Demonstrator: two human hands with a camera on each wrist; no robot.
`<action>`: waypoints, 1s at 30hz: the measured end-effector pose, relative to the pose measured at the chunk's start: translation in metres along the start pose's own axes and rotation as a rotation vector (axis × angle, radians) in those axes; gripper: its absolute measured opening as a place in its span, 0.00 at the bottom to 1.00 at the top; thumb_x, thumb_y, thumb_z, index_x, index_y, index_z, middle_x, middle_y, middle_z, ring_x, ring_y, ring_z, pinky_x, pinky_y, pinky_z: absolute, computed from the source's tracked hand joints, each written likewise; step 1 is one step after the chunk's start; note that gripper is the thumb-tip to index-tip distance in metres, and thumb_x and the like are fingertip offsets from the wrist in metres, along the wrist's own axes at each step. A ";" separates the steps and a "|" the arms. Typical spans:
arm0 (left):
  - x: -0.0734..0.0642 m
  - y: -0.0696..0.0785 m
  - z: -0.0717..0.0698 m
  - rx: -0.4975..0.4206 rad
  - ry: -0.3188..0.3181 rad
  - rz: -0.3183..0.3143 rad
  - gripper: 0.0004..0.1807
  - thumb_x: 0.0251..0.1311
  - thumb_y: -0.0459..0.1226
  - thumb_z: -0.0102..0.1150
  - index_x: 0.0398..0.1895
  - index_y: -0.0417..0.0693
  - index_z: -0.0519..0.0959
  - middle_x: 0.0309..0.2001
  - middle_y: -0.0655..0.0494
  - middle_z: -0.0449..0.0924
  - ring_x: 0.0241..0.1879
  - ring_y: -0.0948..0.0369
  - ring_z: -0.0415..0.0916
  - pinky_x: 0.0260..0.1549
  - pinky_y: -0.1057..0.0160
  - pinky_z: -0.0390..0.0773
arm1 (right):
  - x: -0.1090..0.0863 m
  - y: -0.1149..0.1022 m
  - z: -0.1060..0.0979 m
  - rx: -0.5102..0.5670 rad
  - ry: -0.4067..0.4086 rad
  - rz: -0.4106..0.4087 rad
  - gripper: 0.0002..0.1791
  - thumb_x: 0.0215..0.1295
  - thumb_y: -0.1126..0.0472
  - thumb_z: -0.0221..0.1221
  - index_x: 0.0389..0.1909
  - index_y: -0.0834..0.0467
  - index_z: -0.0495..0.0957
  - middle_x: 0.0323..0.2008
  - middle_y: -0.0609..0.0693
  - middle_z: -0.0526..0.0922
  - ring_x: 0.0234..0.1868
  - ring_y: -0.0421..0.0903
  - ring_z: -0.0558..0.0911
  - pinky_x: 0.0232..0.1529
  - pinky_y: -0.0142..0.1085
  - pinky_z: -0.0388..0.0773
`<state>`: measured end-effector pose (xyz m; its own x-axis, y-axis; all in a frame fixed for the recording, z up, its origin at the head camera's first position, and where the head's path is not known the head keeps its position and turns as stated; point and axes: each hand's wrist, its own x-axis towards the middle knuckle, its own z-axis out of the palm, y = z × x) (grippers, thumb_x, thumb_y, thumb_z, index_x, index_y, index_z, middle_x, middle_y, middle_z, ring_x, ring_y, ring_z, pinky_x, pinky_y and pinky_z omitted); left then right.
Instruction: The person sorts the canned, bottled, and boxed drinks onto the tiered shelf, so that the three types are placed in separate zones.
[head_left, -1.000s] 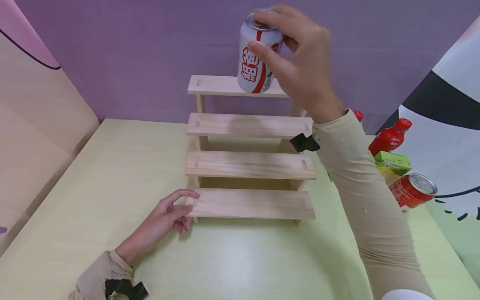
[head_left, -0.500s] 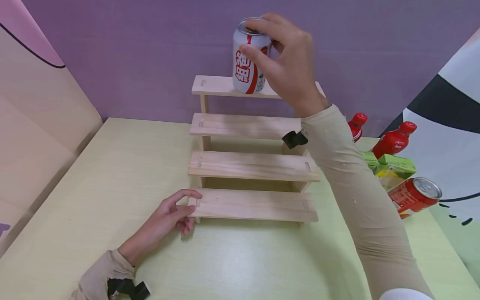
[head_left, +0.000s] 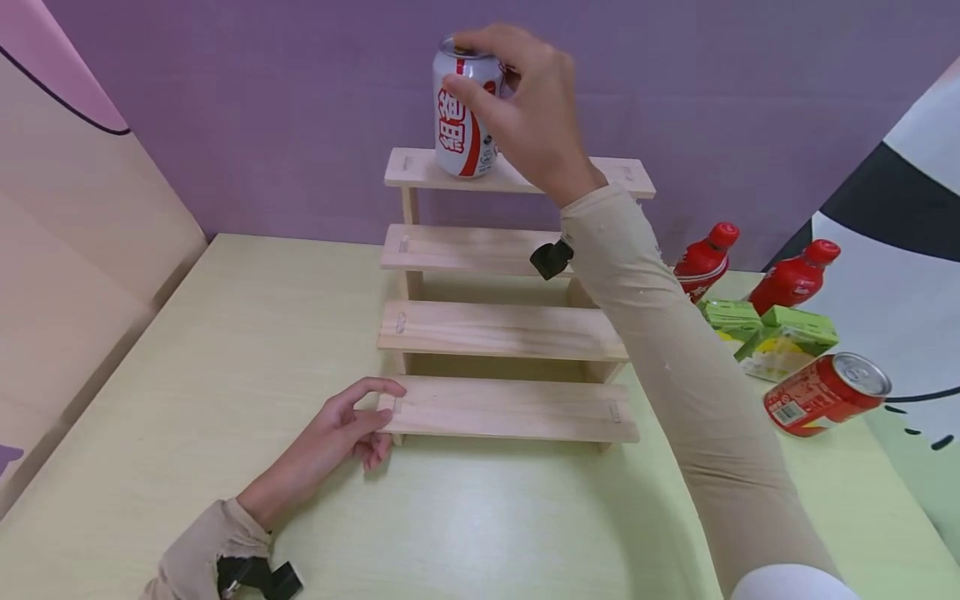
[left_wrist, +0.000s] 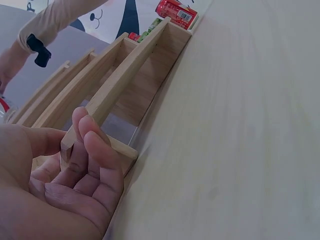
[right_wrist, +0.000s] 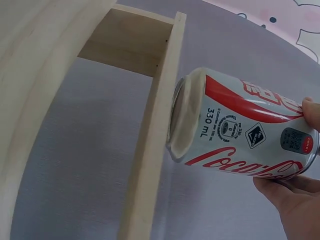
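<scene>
My right hand [head_left: 528, 108] grips a white and red Coca-Cola can [head_left: 452, 125] near its top, thumb on the front and fingers over the lid. The upright can is at the left part of the top board of a four-step wooden display rack [head_left: 510, 410]. In the right wrist view the can's base [right_wrist: 186, 117] is right at the board's edge; whether it bears on the wood I cannot tell. My left hand [head_left: 318, 446] pinches the left end of the lowest board, with fingers curled round that corner in the left wrist view.
Right of the rack are two red-capped bottles [head_left: 795, 279], green-and-yellow drink cartons [head_left: 795, 337] and a tilted red can [head_left: 821, 396]. A purple backdrop [head_left: 300, 125] stands behind the rack. The pale table [head_left: 465, 525] extends in front.
My right hand has carried the can left along the top board, from its middle toward its left end. My left hand keeps its hold on the lowest board.
</scene>
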<state>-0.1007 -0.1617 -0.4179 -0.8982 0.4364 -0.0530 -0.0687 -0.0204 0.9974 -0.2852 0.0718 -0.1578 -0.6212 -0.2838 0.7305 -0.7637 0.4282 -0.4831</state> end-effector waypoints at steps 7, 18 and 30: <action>0.003 -0.001 0.007 -0.012 -0.021 -0.018 0.17 0.75 0.40 0.51 0.63 0.50 0.68 0.22 0.48 0.78 0.23 0.58 0.74 0.25 0.63 0.78 | -0.005 0.012 0.002 0.019 0.023 0.045 0.19 0.66 0.57 0.65 0.56 0.58 0.81 0.53 0.48 0.82 0.42 0.38 0.78 0.42 0.28 0.76; 0.003 0.005 0.001 0.021 -0.009 -0.012 0.17 0.75 0.40 0.51 0.63 0.51 0.68 0.23 0.47 0.79 0.23 0.58 0.74 0.25 0.62 0.79 | 0.001 0.019 0.011 0.011 0.007 0.064 0.24 0.69 0.53 0.62 0.62 0.58 0.74 0.58 0.47 0.76 0.50 0.38 0.75 0.52 0.27 0.75; 0.003 0.004 -0.003 0.018 -0.013 -0.012 0.17 0.75 0.39 0.51 0.63 0.50 0.68 0.23 0.46 0.78 0.24 0.58 0.74 0.25 0.62 0.78 | 0.002 0.021 0.016 0.016 -0.033 0.089 0.27 0.70 0.53 0.61 0.66 0.56 0.70 0.62 0.47 0.74 0.56 0.38 0.73 0.59 0.27 0.72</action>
<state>-0.1050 -0.1628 -0.4143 -0.8918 0.4478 -0.0641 -0.0714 0.0006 0.9974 -0.3054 0.0665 -0.1748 -0.6918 -0.2731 0.6684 -0.7079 0.4391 -0.5533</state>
